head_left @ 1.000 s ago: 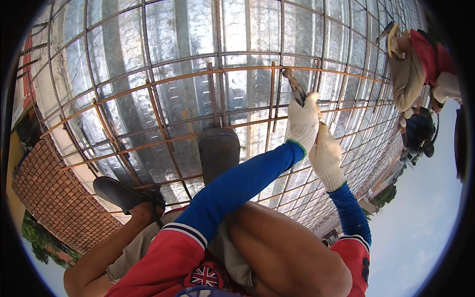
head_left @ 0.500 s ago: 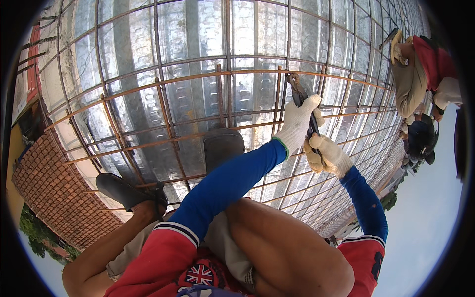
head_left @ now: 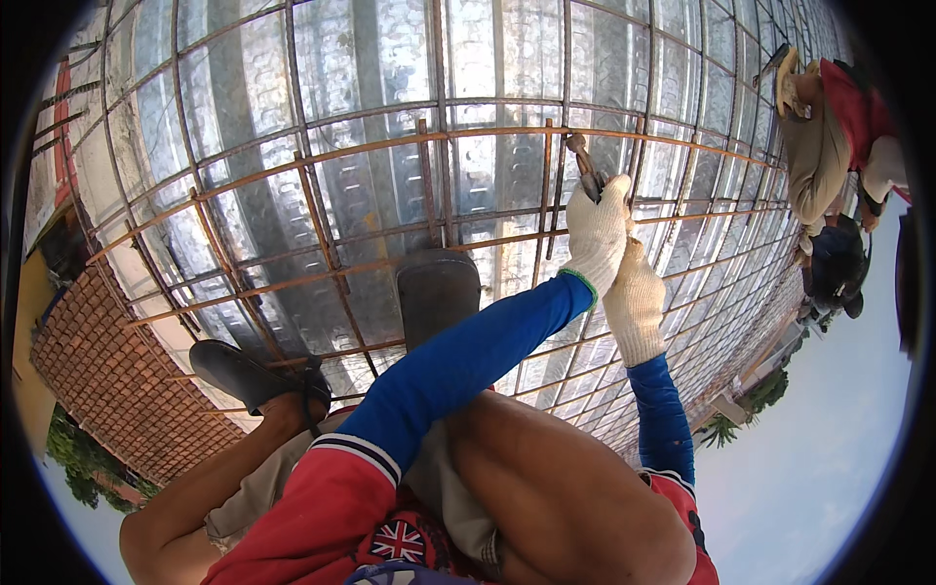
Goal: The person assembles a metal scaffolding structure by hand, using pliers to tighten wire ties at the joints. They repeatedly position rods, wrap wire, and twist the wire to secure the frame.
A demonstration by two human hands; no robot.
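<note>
My left hand (head_left: 598, 229), in a white knit glove with a green cuff, is closed around a pair of pincers (head_left: 589, 174). Their worn, rusty-brown head points up and away, at a rust-coloured bar near a crossing of the steel mesh. Close behind and below, my right hand (head_left: 636, 297), also gloved, is closed on the handle end; its fingers are partly hidden by the left hand. Steel reinforcing bars (head_left: 366, 268) cross above the ribbed metal decking (head_left: 375, 185). Whether the jaws grip a wire cannot be made out.
My dark shoes (head_left: 441, 292) rest on the bars and decking. A person in a red top (head_left: 846, 122) crouches at the far right, with a dark-clad figure (head_left: 837, 258) beyond. Brown roof tiles (head_left: 117, 390) lie past the left edge. Bar ends (head_left: 63, 117) stick out at upper left.
My right hand has moved up and left along the pincers, nearer the left hand, and its forearm now stands more upright. The left hand has shifted slightly right.
</note>
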